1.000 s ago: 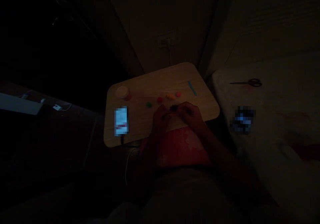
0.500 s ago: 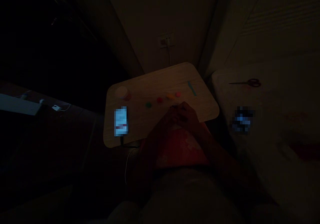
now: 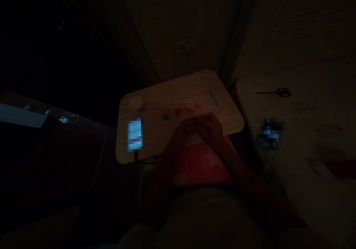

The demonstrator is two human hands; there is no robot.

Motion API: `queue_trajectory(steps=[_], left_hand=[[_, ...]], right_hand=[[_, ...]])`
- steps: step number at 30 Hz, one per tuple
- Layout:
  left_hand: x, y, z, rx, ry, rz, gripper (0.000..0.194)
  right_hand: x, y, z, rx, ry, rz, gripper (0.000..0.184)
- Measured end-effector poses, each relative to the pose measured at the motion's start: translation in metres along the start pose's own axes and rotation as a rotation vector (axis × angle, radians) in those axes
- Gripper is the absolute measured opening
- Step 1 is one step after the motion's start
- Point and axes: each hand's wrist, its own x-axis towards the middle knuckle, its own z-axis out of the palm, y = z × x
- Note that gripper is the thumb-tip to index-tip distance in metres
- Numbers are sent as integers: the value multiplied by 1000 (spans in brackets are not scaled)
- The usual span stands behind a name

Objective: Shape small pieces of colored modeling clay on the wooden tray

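My left hand (image 3: 184, 128) and my right hand (image 3: 211, 128) meet over the front edge of a small wooden table (image 3: 155, 138). Their fingers are curled together around a small dark piece (image 3: 194, 118), perhaps soft modelling clay; its kind is hard to make out in the dim light. Just beyond the fingers lie a green lump (image 3: 165, 116), a red lump (image 3: 178, 111), a yellow-orange piece (image 3: 190, 108) and a pink lump (image 3: 198, 105). Farther right is a flat blue-green strip-like tool (image 3: 214, 98).
A round tub (image 3: 136, 103) stands at the table's left rear, with a lit phone (image 3: 135, 135) and its cable in front. On the pale surface to the right are scissors (image 3: 282, 92) and a blurred-out device (image 3: 269, 134). A wall socket (image 3: 184, 46) holds a plug.
My left hand has shifted slightly left and its fingers have rearranged. More of the dark piece shows between the hands. The lumps on the table stay put.
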Motion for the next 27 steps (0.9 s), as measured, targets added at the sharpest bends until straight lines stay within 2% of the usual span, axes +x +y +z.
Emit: queue_trajectory(steps=[4,8,12,17,24,27], left_hand=[[4,-4,-3,-20,147,-2,45],[5,-5,-3,6,234,-143,24],[4,-6,1,-53,252,-232,24],[5,-6,1,-112,250,-227,33],[4,5,-1,58,270,-209,9],[3,3,0,46,321,-243,9]], right_hand=[[4,2,-3,88,154,131,8],[5,10,0,212,240,302,8],[4,16,3,282,257,379,11],[4,16,3,305,246,385,14],[6,13,3,322,238,441,14],[5,12,5,363,225,472,14]])
